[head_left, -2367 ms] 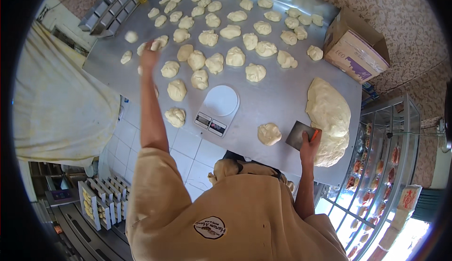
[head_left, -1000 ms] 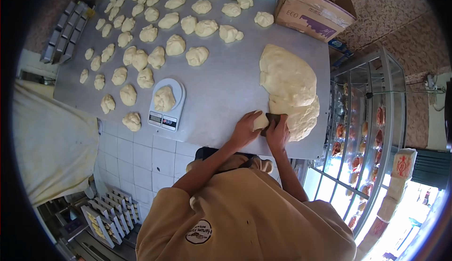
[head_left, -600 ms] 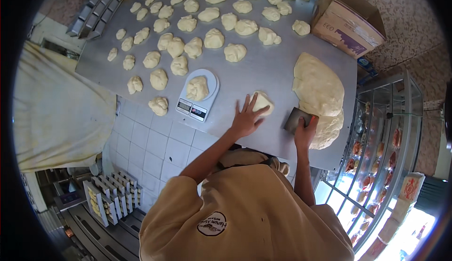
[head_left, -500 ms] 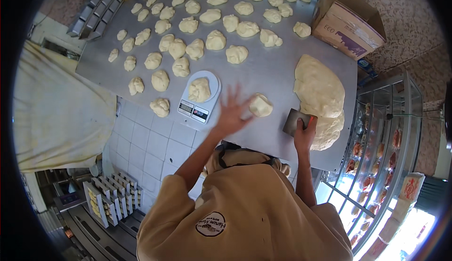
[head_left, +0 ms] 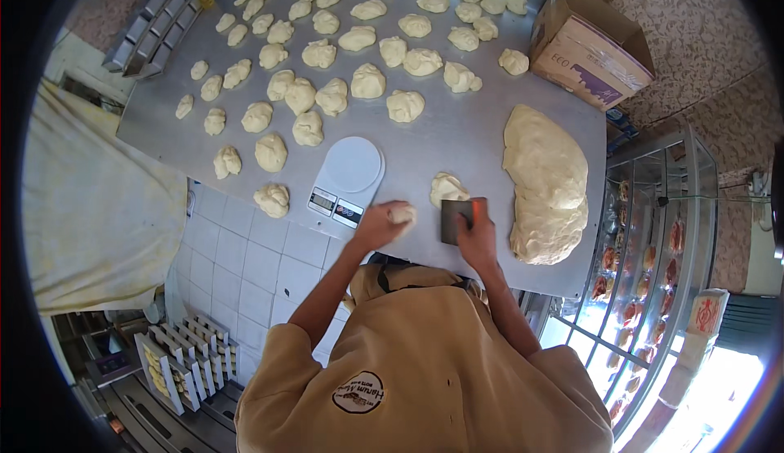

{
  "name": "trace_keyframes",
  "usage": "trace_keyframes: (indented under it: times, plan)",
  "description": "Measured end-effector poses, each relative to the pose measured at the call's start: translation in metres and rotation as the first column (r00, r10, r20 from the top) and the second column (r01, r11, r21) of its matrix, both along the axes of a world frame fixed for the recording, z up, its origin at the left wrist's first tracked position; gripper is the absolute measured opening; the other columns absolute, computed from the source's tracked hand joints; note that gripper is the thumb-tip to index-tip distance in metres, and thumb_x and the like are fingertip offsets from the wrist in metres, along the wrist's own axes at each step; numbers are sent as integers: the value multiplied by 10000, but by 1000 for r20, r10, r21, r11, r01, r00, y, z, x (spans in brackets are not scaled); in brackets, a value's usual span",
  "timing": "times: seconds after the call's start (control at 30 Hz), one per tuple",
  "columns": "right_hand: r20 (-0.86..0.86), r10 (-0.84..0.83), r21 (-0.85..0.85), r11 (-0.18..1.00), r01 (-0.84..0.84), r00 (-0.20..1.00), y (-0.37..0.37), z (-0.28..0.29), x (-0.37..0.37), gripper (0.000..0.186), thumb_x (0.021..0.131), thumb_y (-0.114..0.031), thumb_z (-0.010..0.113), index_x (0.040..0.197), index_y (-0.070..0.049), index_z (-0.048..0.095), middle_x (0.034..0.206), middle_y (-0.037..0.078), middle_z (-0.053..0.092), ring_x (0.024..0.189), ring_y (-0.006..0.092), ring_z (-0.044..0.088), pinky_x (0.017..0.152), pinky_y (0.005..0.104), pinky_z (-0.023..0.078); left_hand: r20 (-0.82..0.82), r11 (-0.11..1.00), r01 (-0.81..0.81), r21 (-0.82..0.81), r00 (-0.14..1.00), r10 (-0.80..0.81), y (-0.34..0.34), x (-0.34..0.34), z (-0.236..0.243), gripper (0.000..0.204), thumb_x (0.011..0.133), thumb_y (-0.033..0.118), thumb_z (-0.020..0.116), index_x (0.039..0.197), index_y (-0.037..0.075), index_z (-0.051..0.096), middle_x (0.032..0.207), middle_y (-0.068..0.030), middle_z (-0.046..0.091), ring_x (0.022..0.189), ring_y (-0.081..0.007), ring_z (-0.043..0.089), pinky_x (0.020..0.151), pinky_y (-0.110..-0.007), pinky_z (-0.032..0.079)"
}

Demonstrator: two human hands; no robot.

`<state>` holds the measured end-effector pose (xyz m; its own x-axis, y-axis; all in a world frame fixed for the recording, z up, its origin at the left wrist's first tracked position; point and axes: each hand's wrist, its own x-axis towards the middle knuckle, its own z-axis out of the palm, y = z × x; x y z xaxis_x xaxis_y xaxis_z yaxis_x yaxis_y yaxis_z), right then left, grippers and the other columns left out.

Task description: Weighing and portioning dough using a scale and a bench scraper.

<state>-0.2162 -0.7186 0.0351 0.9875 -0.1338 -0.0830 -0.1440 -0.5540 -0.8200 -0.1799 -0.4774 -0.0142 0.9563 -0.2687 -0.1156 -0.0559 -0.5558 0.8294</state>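
My left hand [head_left: 377, 226] is closed around a piece of dough [head_left: 401, 214], which shows between the fingers just right of the scale. The white kitchen scale [head_left: 353, 165] shows its round plate uncovered, with a small display on its near side. In my right hand [head_left: 478, 237] is a dough scraper [head_left: 455, 223] with a dark rectangular blade. Its blade stands at the near edge of a pale lump of dough [head_left: 446, 187] and partly hides it. To the right lies a large mass of dough [head_left: 545, 183], apart from both hands.
Several dough pieces [head_left: 368, 81] are spread over the far and left parts of the metal table [head_left: 482, 134]. At the far right stands an open cardboard box [head_left: 592, 53]. Joined metal tins [head_left: 159, 28] sit at the far left. A glass display case [head_left: 645, 265] is beyond the right edge.
The dough piece has left the scale. My left hand, spread and bare before, has drawn nearer and closed on dough. My right hand has carried the scraper left from the large mass to the small lump.
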Motion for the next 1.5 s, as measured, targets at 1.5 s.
trace_keyframes:
  times: [1.5]
  plan:
    - [-5, 163, -65, 984, -163, 987, 50, -9, -3, 325, 889, -84, 586, 1187, -74, 457, 819, 195, 647, 698, 414, 629, 636, 484, 481, 609, 947, -13, 321, 769, -196, 85, 81, -2, 547, 822, 64, 673, 1346, 215, 649, 1450, -12, 580, 1327, -311, 532, 1101, -430, 423]
